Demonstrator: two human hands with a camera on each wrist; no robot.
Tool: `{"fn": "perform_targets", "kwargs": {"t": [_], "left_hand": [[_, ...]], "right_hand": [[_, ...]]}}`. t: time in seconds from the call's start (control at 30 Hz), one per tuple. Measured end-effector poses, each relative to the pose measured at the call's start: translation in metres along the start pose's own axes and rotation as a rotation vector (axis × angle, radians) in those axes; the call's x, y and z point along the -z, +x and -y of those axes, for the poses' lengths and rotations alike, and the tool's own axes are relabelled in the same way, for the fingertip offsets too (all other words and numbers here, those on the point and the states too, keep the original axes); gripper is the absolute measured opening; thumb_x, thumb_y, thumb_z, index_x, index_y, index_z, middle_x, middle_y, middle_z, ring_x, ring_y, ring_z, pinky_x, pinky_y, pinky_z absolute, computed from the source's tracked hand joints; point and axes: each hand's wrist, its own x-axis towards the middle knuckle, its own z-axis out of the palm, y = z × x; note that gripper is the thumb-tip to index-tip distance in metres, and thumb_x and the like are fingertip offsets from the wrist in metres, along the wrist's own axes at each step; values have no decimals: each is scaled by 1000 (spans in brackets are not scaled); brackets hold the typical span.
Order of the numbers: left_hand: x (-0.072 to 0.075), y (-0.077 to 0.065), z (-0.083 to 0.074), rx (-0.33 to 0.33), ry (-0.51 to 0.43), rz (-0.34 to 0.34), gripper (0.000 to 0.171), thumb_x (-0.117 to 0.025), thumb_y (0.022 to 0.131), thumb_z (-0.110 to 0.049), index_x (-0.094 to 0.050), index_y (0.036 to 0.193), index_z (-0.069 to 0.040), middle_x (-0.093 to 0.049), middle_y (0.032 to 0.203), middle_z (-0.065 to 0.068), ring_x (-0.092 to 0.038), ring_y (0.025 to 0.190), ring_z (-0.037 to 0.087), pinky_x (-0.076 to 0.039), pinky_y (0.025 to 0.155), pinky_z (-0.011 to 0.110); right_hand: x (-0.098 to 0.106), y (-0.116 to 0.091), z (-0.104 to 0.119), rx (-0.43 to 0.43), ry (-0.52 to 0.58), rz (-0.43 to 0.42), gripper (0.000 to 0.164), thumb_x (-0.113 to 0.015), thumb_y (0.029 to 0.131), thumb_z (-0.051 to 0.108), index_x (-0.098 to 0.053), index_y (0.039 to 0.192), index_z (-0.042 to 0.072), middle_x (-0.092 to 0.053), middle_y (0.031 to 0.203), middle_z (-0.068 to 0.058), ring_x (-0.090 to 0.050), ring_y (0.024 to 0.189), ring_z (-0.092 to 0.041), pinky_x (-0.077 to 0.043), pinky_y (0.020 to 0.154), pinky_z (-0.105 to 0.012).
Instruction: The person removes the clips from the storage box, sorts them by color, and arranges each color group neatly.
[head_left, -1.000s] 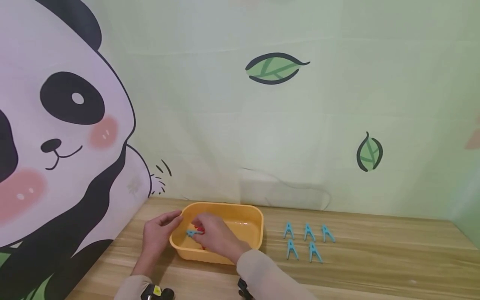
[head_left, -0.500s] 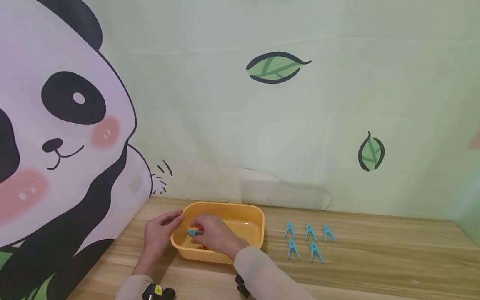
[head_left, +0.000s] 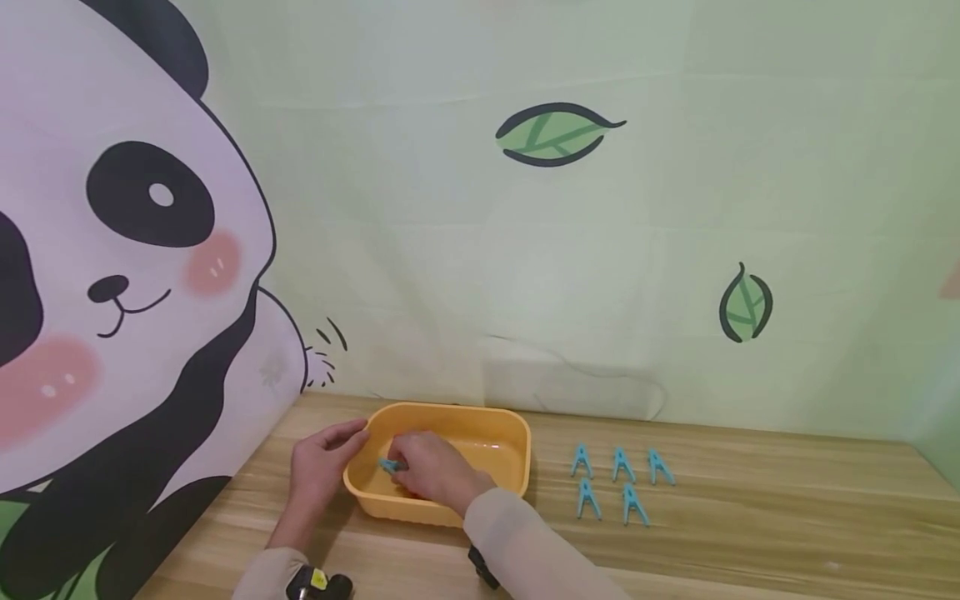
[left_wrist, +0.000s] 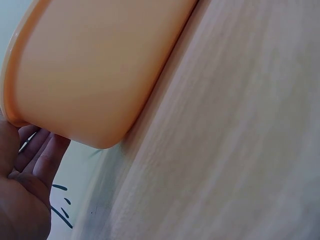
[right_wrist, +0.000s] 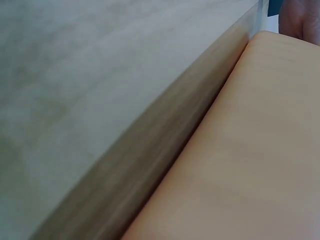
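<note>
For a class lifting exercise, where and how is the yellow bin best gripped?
Probably by the rim at its two short ends, one hand from the left and one from the right. The yellow bin stands upright, wider side to side than front to back, and the left hand touches its left end.

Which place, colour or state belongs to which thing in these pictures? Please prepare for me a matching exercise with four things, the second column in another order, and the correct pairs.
1. basin
2. left hand
3. right hand
4. five loose clips

A. lying in two rows on the tabletop
B. inside, with a blue clip at its fingertips
C. orange-yellow
D. touching the container's left end

Pairs: 1-C, 2-D, 3-B, 4-A
</note>
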Motion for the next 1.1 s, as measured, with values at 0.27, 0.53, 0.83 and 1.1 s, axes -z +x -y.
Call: {"fn": "perform_targets", "kwargs": {"t": [0.27,0.53,0.83,1.1], "left_hand": [[0,-1,-2,4,10,4,33,-77,100,-20,-76,126,1,-75,125,16,-67,119,28,-50,82,7],[1,-2,-1,13,-1,8,34,-77,100,-21,-76,127,1,-75,127,16,-67,119,26,-50,83,7],[2,-3,-2,12,-4,17,34,-77,101,-22,-75,128,0,-74,128,16,-66,121,29,-50,83,7],[1,-2,-2,3,-18,19,32,-76,101,-18,-76,126,1,-74,127,16,-66,121,27,-51,84,9]], "right_hand": [[0,-1,1,-28,-64,-14,17,-83,95,20,-75,102,8,-59,84,5,-53,80,-12,-51,80,-20],[-1,-1,3,-34,-65,-10,12,-81,96,18,-74,98,8,-57,82,4,-52,79,-13,-48,77,-21],[1,-1,1,-60,96,-40,15,-77,100,21,-76,102,6,-61,79,5,-55,74,-11,-50,74,-22],[7,-4,2,-48,199,-82,16,-78,99,19,-77,107,5,-65,85,5,-58,75,-8,-53,77,-22]]}}
